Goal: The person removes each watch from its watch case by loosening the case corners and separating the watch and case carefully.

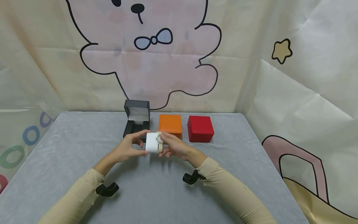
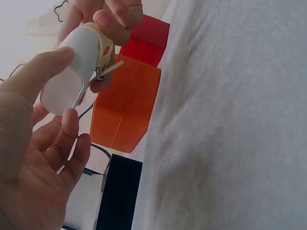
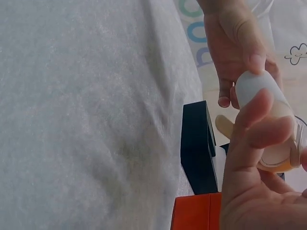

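Left hand (image 1: 127,148) pinches a white cushion (image 1: 151,143) — right hand (image 1: 177,147) grips the cream-strapped watch (image 1: 159,139) around it, over grey cloth (image 1: 153,196)

Behind the left hand (image 1: 126,150) and the right hand (image 1: 179,147), wrinkly tan sleeves (image 1: 235,191) are showing, and curved black gadgets (image 1: 107,190) are poking out near the cuffs (image 1: 94,179).

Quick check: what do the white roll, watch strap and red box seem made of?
White roll: possibly leatherette, smooth, with a seam-like line around its end.
Watch strap: cream leather or silicone, hard to tell; matte, with a metallic-looking buckle.
Red box: perhaps leatherette or coated card; even red, slight sheen.
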`<move>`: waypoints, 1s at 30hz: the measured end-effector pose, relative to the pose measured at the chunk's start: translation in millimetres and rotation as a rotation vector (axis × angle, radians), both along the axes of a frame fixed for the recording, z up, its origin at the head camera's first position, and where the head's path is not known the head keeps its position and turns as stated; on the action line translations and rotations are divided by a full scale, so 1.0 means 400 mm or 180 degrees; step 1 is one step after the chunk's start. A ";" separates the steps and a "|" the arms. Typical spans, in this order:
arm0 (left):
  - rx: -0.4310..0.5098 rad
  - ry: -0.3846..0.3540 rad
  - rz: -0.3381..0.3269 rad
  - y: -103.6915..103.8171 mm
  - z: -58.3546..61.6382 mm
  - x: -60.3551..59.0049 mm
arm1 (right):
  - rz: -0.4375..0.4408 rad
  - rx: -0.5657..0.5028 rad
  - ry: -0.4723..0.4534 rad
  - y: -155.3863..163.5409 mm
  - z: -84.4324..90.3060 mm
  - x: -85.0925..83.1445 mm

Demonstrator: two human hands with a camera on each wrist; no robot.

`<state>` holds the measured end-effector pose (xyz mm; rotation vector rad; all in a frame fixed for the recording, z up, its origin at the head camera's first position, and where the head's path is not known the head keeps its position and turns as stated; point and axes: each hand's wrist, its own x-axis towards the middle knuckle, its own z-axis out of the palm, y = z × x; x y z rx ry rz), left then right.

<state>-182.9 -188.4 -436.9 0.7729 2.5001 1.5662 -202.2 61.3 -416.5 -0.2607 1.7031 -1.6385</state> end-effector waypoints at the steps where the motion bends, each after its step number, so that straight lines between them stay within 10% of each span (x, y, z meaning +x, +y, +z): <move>1: 0.0002 0.0000 0.0005 0.000 -0.002 0.000 | -0.0006 -0.0002 -0.0022 -0.002 -0.002 0.000; 30: 0.0306 0.0084 0.0128 -0.008 -0.014 -0.017 | -0.0308 -0.0116 -0.0137 -0.012 -0.001 -0.007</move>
